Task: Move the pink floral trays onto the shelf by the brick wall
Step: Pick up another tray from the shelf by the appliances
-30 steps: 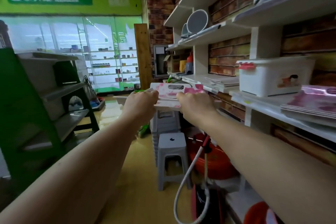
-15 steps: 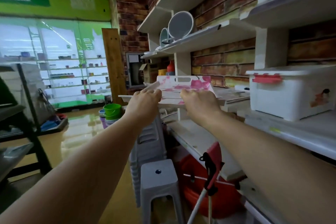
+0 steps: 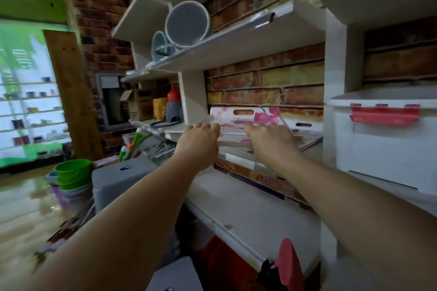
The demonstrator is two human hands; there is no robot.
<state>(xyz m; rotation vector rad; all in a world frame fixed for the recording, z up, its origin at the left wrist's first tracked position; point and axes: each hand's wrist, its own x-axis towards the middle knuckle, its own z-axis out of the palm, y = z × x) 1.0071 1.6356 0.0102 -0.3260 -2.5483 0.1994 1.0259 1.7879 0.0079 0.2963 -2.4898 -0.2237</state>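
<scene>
A stack of pink floral trays (image 3: 246, 117), white with pink blossoms and a slot handle, lies over the white shelf (image 3: 238, 159) in front of the brick wall (image 3: 264, 82). My left hand (image 3: 201, 139) grips the near left edge of the stack. My right hand (image 3: 269, 139) grips its near right edge. Both arms reach forward at shelf height. Further flat trays lie under and to the right of the stack on the same shelf; whether the held stack rests on them is unclear.
A white storage box with red latch (image 3: 385, 146) stands on the shelf at right. Round mirrors (image 3: 186, 22) sit on the upper shelf. Grey stools (image 3: 118, 179) and green buckets (image 3: 73, 172) stand on the floor at left. A lower shelf (image 3: 248, 215) lies below my arms.
I have moved closer to the brick wall. Both hands carried the tray stack forward and right, from the aisle to over the shelf.
</scene>
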